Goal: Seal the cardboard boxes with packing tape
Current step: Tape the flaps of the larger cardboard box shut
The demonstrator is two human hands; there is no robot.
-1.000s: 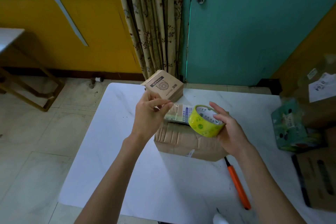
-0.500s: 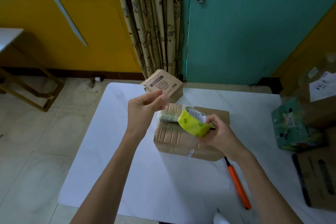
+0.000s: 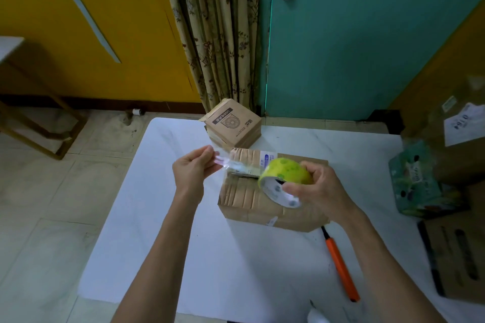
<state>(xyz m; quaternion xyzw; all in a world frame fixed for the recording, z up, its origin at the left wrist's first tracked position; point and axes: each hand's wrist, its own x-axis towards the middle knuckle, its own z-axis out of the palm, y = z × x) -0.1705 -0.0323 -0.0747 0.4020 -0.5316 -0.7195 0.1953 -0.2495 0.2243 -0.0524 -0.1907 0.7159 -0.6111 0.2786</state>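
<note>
A yellow tape roll is clasped in the right grip above a cardboard box on the white surface; its clear strip is pinched by the left grip

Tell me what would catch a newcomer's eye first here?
The round yellow-green roll of packing tape, gripped by the right hand above the brown cardboard box at the middle of the white table. The left hand pinches the clear strip of tape stretched from the roll. An orange-handled tool lies on the table right of the box.
</note>
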